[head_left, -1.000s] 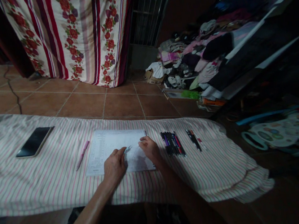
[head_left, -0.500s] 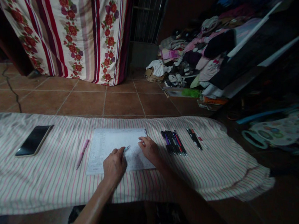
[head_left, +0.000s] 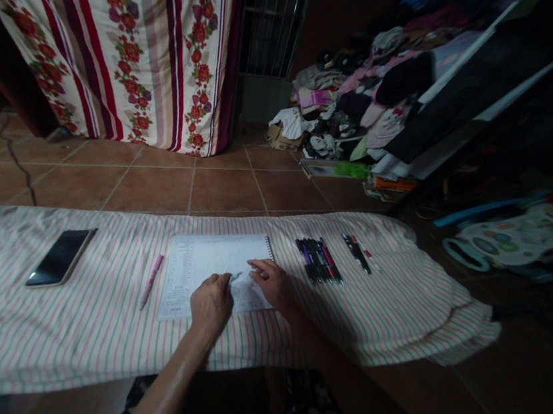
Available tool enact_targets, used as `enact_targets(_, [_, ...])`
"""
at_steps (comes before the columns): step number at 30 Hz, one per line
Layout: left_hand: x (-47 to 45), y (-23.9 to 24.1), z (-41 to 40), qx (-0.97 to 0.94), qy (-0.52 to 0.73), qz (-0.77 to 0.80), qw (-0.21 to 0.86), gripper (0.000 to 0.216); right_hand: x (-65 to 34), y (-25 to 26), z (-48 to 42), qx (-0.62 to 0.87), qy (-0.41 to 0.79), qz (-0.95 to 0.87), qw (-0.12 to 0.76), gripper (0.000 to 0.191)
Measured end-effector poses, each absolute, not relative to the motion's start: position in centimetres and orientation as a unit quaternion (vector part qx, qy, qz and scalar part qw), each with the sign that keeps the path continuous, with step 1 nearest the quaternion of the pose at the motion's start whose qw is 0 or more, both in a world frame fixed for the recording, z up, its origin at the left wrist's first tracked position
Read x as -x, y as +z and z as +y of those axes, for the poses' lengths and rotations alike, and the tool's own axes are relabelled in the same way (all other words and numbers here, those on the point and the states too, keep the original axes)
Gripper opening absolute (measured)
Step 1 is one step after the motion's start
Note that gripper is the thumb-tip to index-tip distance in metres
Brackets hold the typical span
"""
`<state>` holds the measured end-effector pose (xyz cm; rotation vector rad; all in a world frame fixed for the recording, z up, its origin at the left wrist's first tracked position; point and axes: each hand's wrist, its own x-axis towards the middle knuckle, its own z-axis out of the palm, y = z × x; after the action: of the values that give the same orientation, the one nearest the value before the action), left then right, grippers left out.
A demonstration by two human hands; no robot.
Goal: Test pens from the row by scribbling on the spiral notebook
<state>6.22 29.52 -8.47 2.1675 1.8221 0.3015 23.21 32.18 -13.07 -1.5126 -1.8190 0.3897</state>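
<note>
A spiral-bound notebook (head_left: 219, 251) lies on the striped cloth, its coil along the right edge. Over its lower part, my left hand (head_left: 211, 302) is closed in a pinch on a small pale-blue piece (head_left: 235, 276), whose tip pokes out to the right. The piece is too small and dim to name. My right hand (head_left: 272, 283) hovers over the notebook's right side, fingers apart and pointing left, close to that piece and holding nothing I can see. A pink pen (head_left: 151, 282) lies left of the notebook.
Right of the notebook lie a row of several pens (head_left: 319, 261), then a black pen (head_left: 357, 253) and a white-and-red one (head_left: 371, 260). A phone (head_left: 61, 257) rests at the left on the striped cloth (head_left: 121, 333). Piled clothes (head_left: 344, 104) lie beyond on the floor.
My right hand has shifted left from the notebook's coil edge toward the small piece in my left hand. My left hand has stayed nearly in place.
</note>
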Motion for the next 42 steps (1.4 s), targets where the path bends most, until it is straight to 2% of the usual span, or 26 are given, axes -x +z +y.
enact_targets(12, [-5.7, -8.5, 29.4, -0.775, 0.11, 0.61, 0.126, 0.033, -22.2, -13.0, 32.6, 0.529, 0.146, -0.759, 0.35, 0.014])
enact_targets(26, [-4.0, -8.3, 29.5, -0.774, 0.094, 0.616, 0.114, 0.032, -22.7, -13.3, 33.0, 0.548, 0.117, -0.749, 0.354, 0.017])
enact_targets(42, [-3.6, -8.4, 29.4, -0.776, 0.092, 0.615, 0.105, 0.033, -21.0, -14.0, 32.6, 0.585, 0.068, -0.746, 0.312, 0.012])
